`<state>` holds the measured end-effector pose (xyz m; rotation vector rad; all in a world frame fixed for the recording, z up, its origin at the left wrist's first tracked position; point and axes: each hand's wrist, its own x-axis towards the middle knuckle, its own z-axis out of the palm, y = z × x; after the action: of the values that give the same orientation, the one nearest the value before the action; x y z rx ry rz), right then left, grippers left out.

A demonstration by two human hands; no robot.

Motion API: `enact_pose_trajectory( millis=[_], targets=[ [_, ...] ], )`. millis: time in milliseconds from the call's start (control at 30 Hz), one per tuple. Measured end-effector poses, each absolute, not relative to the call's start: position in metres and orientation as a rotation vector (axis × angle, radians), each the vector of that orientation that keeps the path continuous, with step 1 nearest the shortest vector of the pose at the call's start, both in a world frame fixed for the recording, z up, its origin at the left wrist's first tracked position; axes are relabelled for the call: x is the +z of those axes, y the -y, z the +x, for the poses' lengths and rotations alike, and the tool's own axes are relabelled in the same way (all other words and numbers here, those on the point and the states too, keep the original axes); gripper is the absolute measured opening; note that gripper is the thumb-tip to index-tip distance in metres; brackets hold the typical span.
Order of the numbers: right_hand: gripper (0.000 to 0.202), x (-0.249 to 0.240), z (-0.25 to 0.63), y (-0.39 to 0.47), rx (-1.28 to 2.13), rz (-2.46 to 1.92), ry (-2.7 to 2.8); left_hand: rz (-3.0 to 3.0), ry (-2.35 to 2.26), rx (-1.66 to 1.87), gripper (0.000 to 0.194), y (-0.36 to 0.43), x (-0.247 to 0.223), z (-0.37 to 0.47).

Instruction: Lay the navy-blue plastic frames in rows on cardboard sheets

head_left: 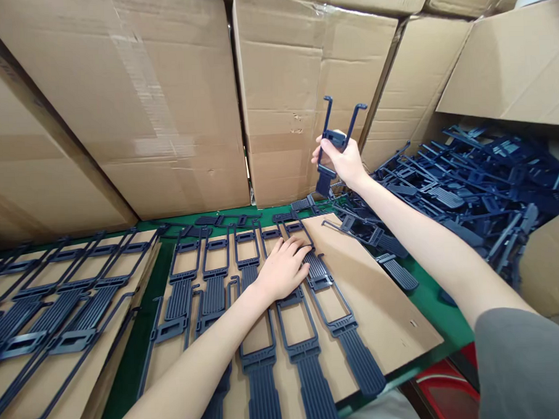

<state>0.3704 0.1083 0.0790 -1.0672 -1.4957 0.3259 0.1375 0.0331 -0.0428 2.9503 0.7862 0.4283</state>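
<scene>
My right hand is raised at the right of centre, its fingers closed round a dark blue plastic bracket. Two hooked prongs of that bracket point up, and a ribbed tab hangs below. Flat on the rows of similar brackets lies my left hand, fingers stretched out and holding nothing. Beneath and around it, ribbed-tab brackets are laid side by side in two overlapping rows on a cardboard sheet. My left palm and forearm hide parts of several of them.
At the right is a heap of loose brackets. Another cardboard sheet with laid-out brackets is at the left. Large cardboard boxes stand along the back of the green table. Something red shows below the table's near edge.
</scene>
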Motion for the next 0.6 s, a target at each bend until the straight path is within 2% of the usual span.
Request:
enact_pose_trajectory(
  millis=[167, 300, 433, 500, 600],
  targets=[
    [0.039, 0.073, 0.373, -0.062, 1.097, -1.350, 1.459, 2.961, -0.778, 0.461, 0.039, -0.033, -0.045, 0.137],
    [0.039, 0.049, 0.389, -0.033, 1.328, -1.753, 1.650, 2.962, -0.778, 0.468, 0.040, -0.032, -0.045, 0.137],
    [0.024, 0.027, 0.397, -0.011, 1.208, -2.070, 1.952, 2.964, -0.794, 0.472, 0.039, -0.032, -0.045, 0.138],
    [0.016, 0.021, 0.397, -0.004, 0.956, -2.199, 2.111, 2.958, -0.801, 0.462, 0.039, -0.032, -0.045, 0.139],
    [0.013, 0.015, 0.400, -0.002, 0.494, -2.383, 2.177, 2.951, -0.801, 0.454, 0.039, -0.032, -0.046, 0.139]
  ],
)
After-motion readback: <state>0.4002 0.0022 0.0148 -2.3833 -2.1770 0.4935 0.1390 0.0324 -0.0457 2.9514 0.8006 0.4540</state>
